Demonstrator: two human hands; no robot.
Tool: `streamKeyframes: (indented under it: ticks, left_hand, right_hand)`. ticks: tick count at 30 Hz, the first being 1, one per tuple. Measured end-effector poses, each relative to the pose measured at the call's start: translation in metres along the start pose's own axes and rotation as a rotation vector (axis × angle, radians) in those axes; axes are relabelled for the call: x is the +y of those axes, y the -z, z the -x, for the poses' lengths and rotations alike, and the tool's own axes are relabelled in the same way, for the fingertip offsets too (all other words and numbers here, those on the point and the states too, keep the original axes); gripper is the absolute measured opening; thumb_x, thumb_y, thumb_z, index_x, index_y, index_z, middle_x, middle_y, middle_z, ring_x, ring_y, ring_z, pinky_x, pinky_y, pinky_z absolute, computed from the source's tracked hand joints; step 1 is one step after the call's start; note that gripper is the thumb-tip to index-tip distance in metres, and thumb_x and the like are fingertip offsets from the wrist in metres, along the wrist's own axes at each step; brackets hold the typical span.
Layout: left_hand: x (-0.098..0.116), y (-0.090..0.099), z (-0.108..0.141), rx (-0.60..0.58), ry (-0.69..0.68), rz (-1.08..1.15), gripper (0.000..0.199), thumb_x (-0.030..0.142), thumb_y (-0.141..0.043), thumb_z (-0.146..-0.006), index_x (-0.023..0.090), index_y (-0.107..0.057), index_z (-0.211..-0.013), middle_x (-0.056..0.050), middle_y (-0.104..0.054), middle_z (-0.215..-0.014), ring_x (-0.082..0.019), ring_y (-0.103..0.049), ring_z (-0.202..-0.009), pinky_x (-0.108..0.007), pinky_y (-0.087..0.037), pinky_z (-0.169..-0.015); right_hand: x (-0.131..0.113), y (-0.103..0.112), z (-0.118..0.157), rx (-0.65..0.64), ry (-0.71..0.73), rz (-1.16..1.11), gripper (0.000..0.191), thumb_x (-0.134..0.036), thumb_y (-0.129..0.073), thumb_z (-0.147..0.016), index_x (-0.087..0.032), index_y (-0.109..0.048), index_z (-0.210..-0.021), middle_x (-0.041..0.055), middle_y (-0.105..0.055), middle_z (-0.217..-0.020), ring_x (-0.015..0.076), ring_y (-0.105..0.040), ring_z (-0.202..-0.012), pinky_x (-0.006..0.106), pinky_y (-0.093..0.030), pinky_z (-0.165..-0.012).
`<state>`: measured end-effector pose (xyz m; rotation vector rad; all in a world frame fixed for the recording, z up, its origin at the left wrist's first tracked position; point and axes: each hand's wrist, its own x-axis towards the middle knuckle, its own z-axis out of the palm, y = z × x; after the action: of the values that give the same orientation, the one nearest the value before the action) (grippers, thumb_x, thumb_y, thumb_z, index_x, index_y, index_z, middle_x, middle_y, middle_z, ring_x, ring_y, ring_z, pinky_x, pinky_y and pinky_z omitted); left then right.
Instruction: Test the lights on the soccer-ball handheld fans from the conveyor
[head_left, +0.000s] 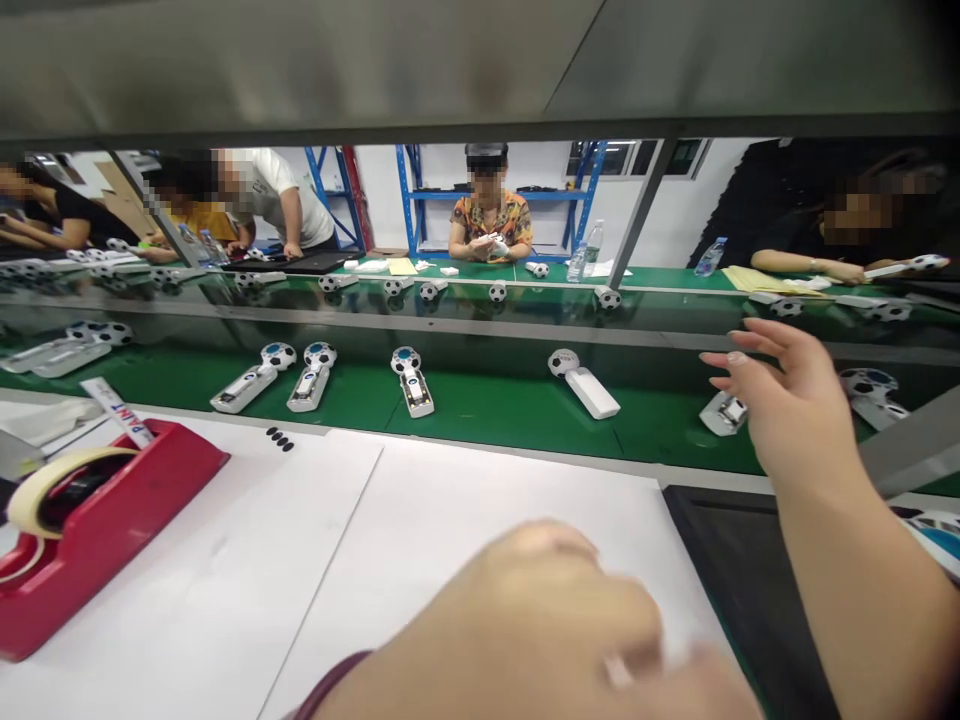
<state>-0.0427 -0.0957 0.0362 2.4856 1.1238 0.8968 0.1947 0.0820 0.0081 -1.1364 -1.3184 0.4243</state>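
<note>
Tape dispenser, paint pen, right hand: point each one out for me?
Tape dispenser [116, 525]: head view, on the side of its red body.
Paint pen [118, 412]: head view, midway along its printed barrel.
Right hand [799, 405]: head view, on the middle of the hand.

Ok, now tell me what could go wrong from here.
The right hand is open over the green surface, partly hiding a white device, and could knock it askew. Four small black discs sit near the white surface's edge; a stray arm might scatter them. The PAINT marker leans out of the red tape dispenser, so a bump could tip it out.
</note>
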Motion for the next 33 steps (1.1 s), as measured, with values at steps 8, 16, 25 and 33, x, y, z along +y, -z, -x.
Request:
streamKeyframes:
  ticks: [8,16,25,33]
  left_hand:
    - [-0.159,-0.037,-0.042,0.161,0.746,-0.592,0.022,0.016,-0.051,-0.076,0.017,-0.061,-0.095,-0.012,-0.032,-0.139,-0.034,-0.014,-0.131,-0.048,-0.02,-0.102]
    - [-0.249,-0.041,-0.05,0.227,0.987,-0.456,0.015,0.019,-0.054,-0.076,0.014,-0.063,-0.088,-0.019,-0.025,-0.139,-0.032,-0.051,-0.106,-0.042,-0.039,-0.088]
    - [-0.158,-0.077,-0.067,0.148,0.557,-0.205,0.008,0.015,-0.056,-0.072,0.02,-0.062,-0.075,-0.005,-0.045,-0.13,-0.02,-0.051,-0.11,-0.027,-0.042,-0.091]
    - [-0.121,-0.063,-0.059,0.044,-0.049,-0.167,0.045,0.032,-0.057,-0.076,0.018,-0.05,-0.118,-0.012,-0.035,-0.138,-0.026,-0.03,-0.127,-0.039,-0.03,-0.104]
  right_hand:
    - [-0.001,-0.002,0.002,-0.117,-0.133,0.165,0.036,-0.036,-0.055,-0.076,-0.03,-0.056,-0.111,0.0072,-0.064,-0.099,0.0259,-0.062,-0.088,0.046,-0.047,-0.08]
    - [-0.014,-0.018,0.016,-0.155,-0.063,0.003,0.03,-0.039,-0.055,-0.074,-0.027,-0.058,-0.101,0.0062,-0.051,-0.118,0.024,-0.057,-0.101,0.04,-0.045,-0.087]
    - [-0.004,-0.076,0.067,-0.474,-0.99,-0.788,0.033,-0.042,-0.058,-0.079,-0.027,-0.05,-0.107,0.0074,-0.051,-0.119,0.0216,-0.057,-0.1,0.036,-0.05,-0.077]
    - [0.009,-0.078,0.068,-0.386,-1.162,-0.934,0.032,-0.049,-0.055,-0.079,-0.018,-0.058,-0.081,0.0033,-0.064,-0.07,0.0168,-0.062,-0.061,0.027,-0.049,-0.057]
